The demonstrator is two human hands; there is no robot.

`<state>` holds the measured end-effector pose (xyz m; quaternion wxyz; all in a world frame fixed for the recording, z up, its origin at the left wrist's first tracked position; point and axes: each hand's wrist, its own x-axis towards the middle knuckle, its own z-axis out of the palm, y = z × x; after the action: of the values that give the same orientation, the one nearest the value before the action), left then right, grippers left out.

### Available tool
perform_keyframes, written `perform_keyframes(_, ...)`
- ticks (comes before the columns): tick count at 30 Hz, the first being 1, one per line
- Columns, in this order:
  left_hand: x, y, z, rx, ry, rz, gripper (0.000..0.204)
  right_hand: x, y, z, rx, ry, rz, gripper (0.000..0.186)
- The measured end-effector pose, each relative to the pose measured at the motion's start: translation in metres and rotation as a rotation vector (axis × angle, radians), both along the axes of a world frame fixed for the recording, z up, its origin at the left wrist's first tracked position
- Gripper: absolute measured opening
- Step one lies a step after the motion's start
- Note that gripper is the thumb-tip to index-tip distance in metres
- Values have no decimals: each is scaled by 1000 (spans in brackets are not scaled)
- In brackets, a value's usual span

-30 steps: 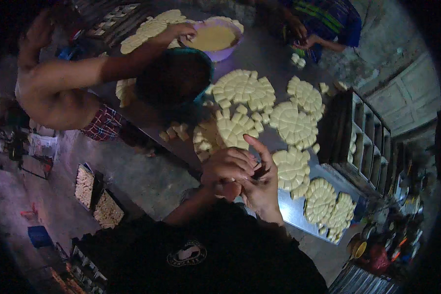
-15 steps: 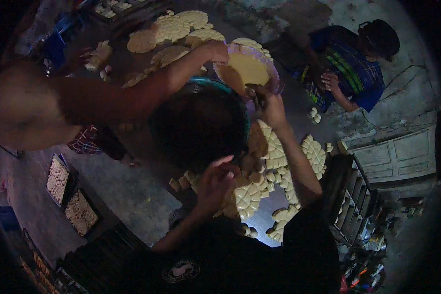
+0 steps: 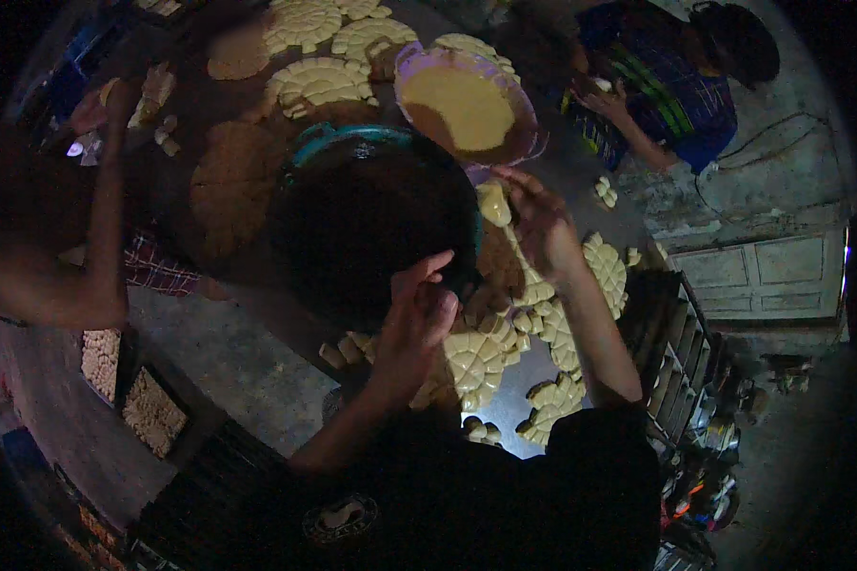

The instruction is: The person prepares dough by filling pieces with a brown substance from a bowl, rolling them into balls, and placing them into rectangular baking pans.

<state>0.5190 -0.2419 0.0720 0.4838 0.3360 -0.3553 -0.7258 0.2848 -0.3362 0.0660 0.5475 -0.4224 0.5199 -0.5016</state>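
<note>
My left hand [image 3: 414, 319] is raised at the near side of a large, dark, teal-rimmed round basin [image 3: 319, 140]. Its fingers are loosely apart, with nothing visible in them. Right of the basin, my right hand [image 3: 543, 228] reaches forward with its fingers stretched out. Beside those fingers is a glossy yellow lump [image 3: 492, 204] with a thin tail; whether they touch I cannot tell. Ahead stands a purple bowl [image 3: 535, 143] with yellow contents. Cut rounds of pale dough [image 3: 476, 366] lie below my hands, and another [image 3: 605, 271] lies right of my forearm.
A co-worker's bare arm [image 3: 109, 219] is at the left; another co-worker in a dark checked shirt [image 3: 671, 90] handles a small pale piece. More dough rounds [image 3: 324, 84] lie at the far side. Filled trays [image 3: 154, 411] sit lower left; a slatted rack [image 3: 671, 357] stands right.
My right hand has drawn back from the purple bowl toward me, and the yellow lump now shows beside it. The left co-worker's arm has left the bowl. My left hand has moved slightly forward.
</note>
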Motion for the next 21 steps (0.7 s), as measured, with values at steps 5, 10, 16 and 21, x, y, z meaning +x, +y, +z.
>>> perform_keyframes(5,-32,16,18,376,602,-267,45,62,129,55,-131,-200,-227,40)
perform_keyframes(10,-63,61,17,519,647,-311,44,11,222,28,-265,22,-314,29)
perform_keyframes(16,-95,136,42,152,390,-542,40,-3,322,91,-428,1095,-288,55)
perform_keyframes(21,-113,209,43,-23,246,-507,38,-9,397,76,-530,676,-501,23)
